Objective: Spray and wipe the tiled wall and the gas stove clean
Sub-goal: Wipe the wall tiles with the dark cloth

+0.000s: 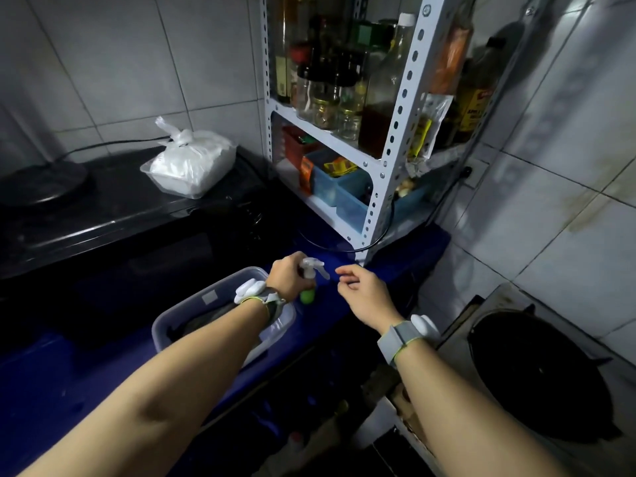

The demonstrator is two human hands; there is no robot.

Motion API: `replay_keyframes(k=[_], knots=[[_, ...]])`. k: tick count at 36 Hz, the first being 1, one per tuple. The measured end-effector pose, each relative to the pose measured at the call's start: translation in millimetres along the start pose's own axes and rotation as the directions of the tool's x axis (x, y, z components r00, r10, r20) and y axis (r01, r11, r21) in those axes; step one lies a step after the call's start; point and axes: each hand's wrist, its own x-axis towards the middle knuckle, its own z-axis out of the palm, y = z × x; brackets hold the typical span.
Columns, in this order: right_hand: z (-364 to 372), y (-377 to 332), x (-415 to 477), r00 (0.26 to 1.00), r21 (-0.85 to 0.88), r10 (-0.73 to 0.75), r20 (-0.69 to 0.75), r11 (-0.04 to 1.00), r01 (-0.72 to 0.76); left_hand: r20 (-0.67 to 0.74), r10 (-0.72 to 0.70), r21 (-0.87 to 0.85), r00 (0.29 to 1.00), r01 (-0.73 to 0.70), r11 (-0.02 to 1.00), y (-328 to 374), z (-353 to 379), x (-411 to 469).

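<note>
The blue bench (413, 249) carries a black oven-like appliance (120, 242) at its back left, a grey plastic tub (159, 333) near the front edge, and a white perforated-metal shelf rack (389, 160) at the back right. A green spray bottle (307, 296) stands upright just beside the tub. A black cable (388, 228) loops by the rack's front post.

Small home kitchen, cramped corner. White tiled wall (120, 63) on all sides, with greasy streaks at right of frame. Gas stove (502, 297) at lower right with a black wok (537, 383) on it. Slotted metal rack (395, 132) at top centre is packed with sauce and oil bottles (378, 108) and jars (323, 111), blue tubs (330, 187) of packets below. Black countertop oven (137, 235) at left, tied plastic bag (192, 163) on top. Blue bench (327, 309) at centre.
</note>
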Motion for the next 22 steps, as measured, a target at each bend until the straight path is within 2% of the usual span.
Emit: replay_keyframes(k=[5,8,12,14,15,16,18,19,22], knots=[[7.4,-9.7,3.7,0.997,0.001,-0.059,-0.054,0.998,0.059,0.011,0.007,0.002,1.000,-0.007,1.000,-7.6,-6.1,1.4],[13.6,-19.3,4.0,0.982,0.003,-0.141,-0.129,0.990,0.142,0.017,0.000,-0.012,1.000,0.000,1.000,-12.1,-20.3,-3.3],[27.0,-37.2,2.1,0.953,-0.001,-0.271,-0.137,0.962,0.274,-0.170,0.007,-0.037,0.985,-0.014,0.999,-29.3,-44.4,-24.0],[36.4,-42.1,0.7,0.949,0.007,-0.303,-0.083,0.953,0.304,-0.193,0.014,0.091,0.981,0.004,0.996,-43.6,-51.5,-36.0],[41.6,-44.1,-0.5,0.950,0.005,-0.309,-0.045,0.951,0.310,-0.127,0.014,0.214,0.992,0.014,0.977,-53.0,-54.4,-40.9],[47.1,-45.6,-1.5,0.950,-0.001,-0.313,-0.009,0.950,0.313,-0.004,-0.009,0.348,1.000,0.010,0.937,-63.0,-57.0,-44.8],[55.0,-46.5,-4.2,0.951,-0.009,-0.306,0.051,0.952,0.307,0.286,-0.114,0.572,0.951,-0.074,0.817,-81.2,-59.1,-51.0],[58.4,-47.9,-6.7,0.951,-0.008,-0.301,0.073,0.953,0.302,0.371,-0.149,0.640,0.917,-0.136,0.756,-89.2,-60.0,-54.5],[64.7,-47.4,-11.4,0.957,0.000,-0.265,0.117,0.964,0.266,0.423,-0.154,0.757,0.893,-0.255,0.602,-96.4,-57.9,-63.0]])
